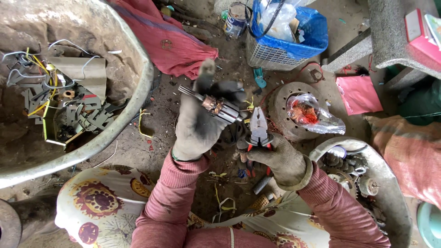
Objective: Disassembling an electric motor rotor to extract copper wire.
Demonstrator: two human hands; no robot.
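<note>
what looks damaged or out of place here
The small motor armature in the gloved left hand looks stripped, its copper windings exposed. The right hand holds pliers beside it. Wire offcuts litter the dirt floor.

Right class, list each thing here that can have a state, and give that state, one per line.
left hand: gloved, gripping the motor armature
motor armature: held up, tilted
right hand: gloved, holding the pliers
pliers: jaws shut, pointing up
blue basket: upright, filled
clear bag: holding copper wire
metal basin: holding scrap
</note>
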